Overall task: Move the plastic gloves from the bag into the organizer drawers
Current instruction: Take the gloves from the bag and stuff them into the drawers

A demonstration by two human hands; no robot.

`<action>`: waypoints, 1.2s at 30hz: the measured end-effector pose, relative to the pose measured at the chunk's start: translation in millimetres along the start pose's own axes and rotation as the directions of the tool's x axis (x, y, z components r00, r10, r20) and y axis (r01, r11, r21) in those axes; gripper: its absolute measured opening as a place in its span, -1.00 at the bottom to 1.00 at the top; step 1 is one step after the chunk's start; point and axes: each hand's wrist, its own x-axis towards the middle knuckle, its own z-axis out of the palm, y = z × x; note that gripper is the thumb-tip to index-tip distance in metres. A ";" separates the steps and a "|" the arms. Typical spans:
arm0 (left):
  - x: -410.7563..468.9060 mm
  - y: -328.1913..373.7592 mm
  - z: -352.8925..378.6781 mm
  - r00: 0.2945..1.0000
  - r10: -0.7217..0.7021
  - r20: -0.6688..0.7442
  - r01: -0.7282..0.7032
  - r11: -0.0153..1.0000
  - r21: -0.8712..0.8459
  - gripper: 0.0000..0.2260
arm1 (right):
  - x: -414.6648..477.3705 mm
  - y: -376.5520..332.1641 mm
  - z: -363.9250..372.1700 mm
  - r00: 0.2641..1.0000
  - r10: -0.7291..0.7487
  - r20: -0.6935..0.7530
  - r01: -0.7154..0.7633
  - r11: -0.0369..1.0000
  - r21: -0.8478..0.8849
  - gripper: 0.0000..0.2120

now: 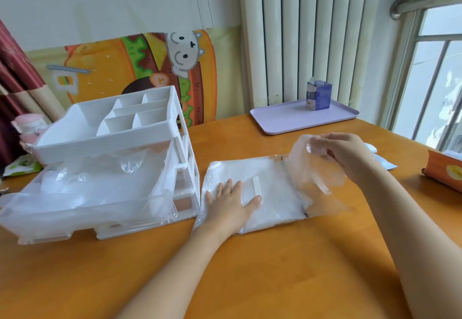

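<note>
Both forearms reach in over the counter [250, 268] from the near edge.

Left hand [232, 200]: flat, fingers straight and spread, pressing down on the left part of the bag [275, 201]. It grips nothing.

Right hand [342, 151]: raised above the bag's right end, fingers curled and pinching a thin clear glove [315, 171]. The glove hangs from the pinch, and its lower part trails at the bag's right edge, where the mouth appears to be. Whether it is fully free of the bag cannot be told.

Bag: lies flat on the counter, long axis running left to right, its left end just beside the organizer [140, 128].

Organizer: stands to the left. Its upper drawer [82, 208] is pulled out toward the camera and holds crumpled gloves [75, 183]. A lower drawer appears to be only slightly out.

Governing relation: the open drawer lies to the left of the right hand, with the bag and the left hand between them. The left hand is the nearer to the drawer, but the right hand has the glove.

Judgement: the carry would have to run leftward over the pinned bag and the left hand. The film is limp, so a trailing end could snag on the bag's mouth or on the drawer's front wall.
</note>
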 end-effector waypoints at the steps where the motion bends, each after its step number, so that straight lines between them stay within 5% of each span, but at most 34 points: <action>1: -1.0 1.7 -1.9 0.998 0.032 -0.045 -0.036 0.996 -0.078 -0.39 | -1.4 -3.4 1.5 0.999 0.006 0.045 -0.012 0.990 0.137 -0.88; 3: -3.9 8.5 -7.3 0.986 0.080 -0.149 -0.135 0.903 -0.408 -0.55 | -6.8 -12.6 6.0 0.985 -0.011 0.174 -0.053 0.933 0.356 -0.84; 5: -9.9 21.6 -14.6 0.993 0.081 -0.081 -0.113 0.576 -0.810 -0.58 | -14.9 -21.3 12.5 0.943 -0.080 0.324 -0.105 0.849 0.517 -0.74; 7: -14.2 33.5 -21.4 0.984 0.147 0.100 0.067 0.216 -0.974 -0.30 | -21.4 -24.5 19.7 0.897 -0.140 0.419 -0.181 0.748 0.639 -0.69; 11: -28.1 48.6 -26.4 0.872 0.371 0.318 0.378 -0.100 -0.920 0.11 | -31.3 -30.7 29.8 0.844 -0.192 0.501 -0.297 0.611 0.734 -0.70; 14: -37.3 60.4 -38.0 0.873 0.468 0.140 0.309 -0.307 -0.900 -0.23 | -34.1 -32.3 30.7 0.811 -0.210 0.546 -0.313 0.633 0.708 -0.64; 16: -43.2 70.5 -49.8 0.945 0.328 -0.021 0.120 -0.405 -0.906 -0.54 | -31.7 -29.9 28.4 0.805 -0.217 0.552 -0.316 0.630 0.709 -0.68; 18: -44.4 72.1 -57.8 0.982 0.187 0.032 0.116 -0.456 -0.882 -0.71 | -23.7 -24.3 23.1 0.815 -0.206 0.541 -0.324 0.613 0.721 -0.71; 20: -45.7 68.9 -61.5 0.996 0.006 -0.088 -0.080 -0.355 -0.932 -0.89 | -17.1 -20.0 19.8 0.845 -0.155 0.511 -0.284 0.679 0.677 -0.68; 22: -52.5 67.1 -65.9 0.973 -0.053 -0.223 -0.228 -0.132 -0.965 -0.98 | -12.5 -13.4 17.0 0.867 -0.096 0.490 -0.248 0.769 0.589 -0.65; 24: -65.9 69.9 -72.4 0.933 -0.042 -0.357 -0.350 0.117 -0.929 -0.95 | -14.5 -9.2 17.5 0.887 -0.039 0.461 -0.215 0.848 0.485 -0.95; 27: -81.5 68.3 -88.6 0.882 0.057 -0.468 -0.460 0.319 -0.828 -0.95 | -17.1 -4.4 23.9 0.879 -0.038 0.475 -0.182 0.895 0.407 -0.86; 29: -93.8 60.5 -102.8 0.879 0.175 -0.443 -0.473 0.431 -0.768 -0.90 | -22.0 -7.5 30.4 0.877 -0.061 0.477 -0.170 0.889 0.426 -0.80; 33: -118.0 39.5 -134.0 0.889 0.297 -0.348 -0.456 0.635 -0.624 -0.74 | -40.9 -29.3 43.0 0.815 -0.228 0.532 -0.052 0.887 0.459 -0.24; 36: -129.8 27.5 -150.5 0.902 0.298 -0.312 -0.426 0.724 -0.542 -0.74 | -67.1 -59.4 54.0 0.709 -0.329 0.624 0.104 0.924 0.369 -0.21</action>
